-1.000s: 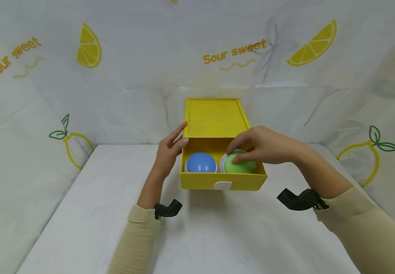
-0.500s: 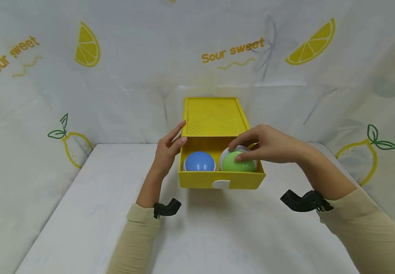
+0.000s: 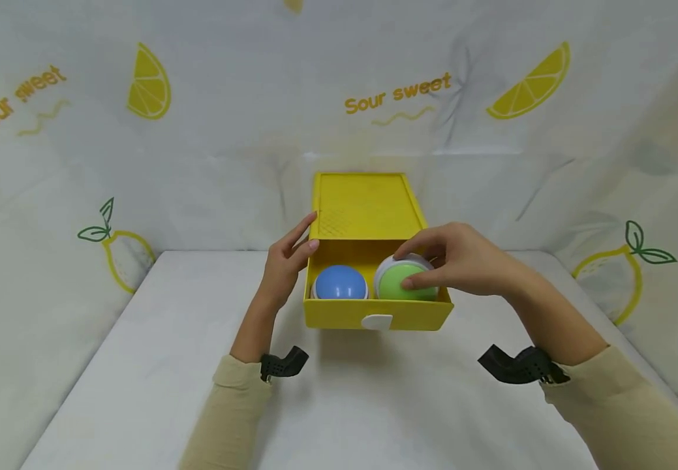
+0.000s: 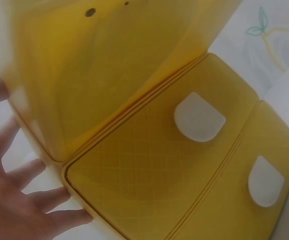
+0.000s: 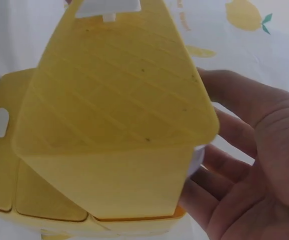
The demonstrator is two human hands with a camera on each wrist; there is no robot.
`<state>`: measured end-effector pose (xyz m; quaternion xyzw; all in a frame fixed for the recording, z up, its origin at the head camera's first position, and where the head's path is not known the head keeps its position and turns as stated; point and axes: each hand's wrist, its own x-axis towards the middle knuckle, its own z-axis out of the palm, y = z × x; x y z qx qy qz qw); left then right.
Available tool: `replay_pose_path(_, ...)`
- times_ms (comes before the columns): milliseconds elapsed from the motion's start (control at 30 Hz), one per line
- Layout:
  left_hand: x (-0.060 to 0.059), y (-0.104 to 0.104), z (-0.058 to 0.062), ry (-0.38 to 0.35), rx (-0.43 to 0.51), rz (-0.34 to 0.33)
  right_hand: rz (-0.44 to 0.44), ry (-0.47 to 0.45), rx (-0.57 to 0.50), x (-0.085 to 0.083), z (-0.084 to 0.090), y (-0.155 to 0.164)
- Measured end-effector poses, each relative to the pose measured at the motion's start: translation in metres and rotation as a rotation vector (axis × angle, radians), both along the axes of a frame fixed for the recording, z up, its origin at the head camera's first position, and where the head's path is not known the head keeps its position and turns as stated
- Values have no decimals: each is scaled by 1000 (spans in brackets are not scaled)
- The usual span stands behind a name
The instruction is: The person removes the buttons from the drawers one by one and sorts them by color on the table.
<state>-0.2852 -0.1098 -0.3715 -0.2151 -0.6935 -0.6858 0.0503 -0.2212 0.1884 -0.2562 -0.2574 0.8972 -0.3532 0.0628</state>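
A yellow drawer cabinet (image 3: 368,205) stands at the table's back with its top drawer (image 3: 412,316) pulled out. A blue ball with a white band (image 3: 340,282) sits at the drawer's left; to its right lies a green ball with a white band (image 3: 394,287). My right hand (image 3: 462,258) pinches the green ball between thumb and fingers. In the right wrist view the drawer hides most of that ball. My left hand (image 3: 282,271) rests against the cabinet's left side, thumb near the front edge. The left wrist view shows its fingers (image 4: 49,197) spread and fairly straight.
Below the open drawer are further shut drawers with white knobs (image 4: 199,117). The top drawer has its own white knob (image 3: 376,322). A white cloth with lemon prints (image 3: 227,176) hangs behind the white tabletop (image 3: 168,365).
The right hand has turned the green ball slightly within the drawer, so more white shows along its top. The left hand keeps its place on the cabinet.
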Motion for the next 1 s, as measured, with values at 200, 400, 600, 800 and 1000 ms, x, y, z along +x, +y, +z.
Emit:
replay_pose_path(200, -2, 0, 1, 5, -13, 15, -176, 43, -128, 1, -8, 4)
replay_pose_path(400, -3, 1, -1, 11, 1, 6, -260, 32, -394, 2, -18, 14)
replay_pose_path(600, -2, 1, 0, 2, 3, 9, -177, 47, -888, 1, -30, 31)
replay_pose_path(800, -3, 1, -2, -10, 9, -4, -156, 55, -1252, 1, -48, 52)
replay_pose_path(1000, -5, -1, -2, -15, 0, 6, -185, 71, -1400, -5, -67, 67)
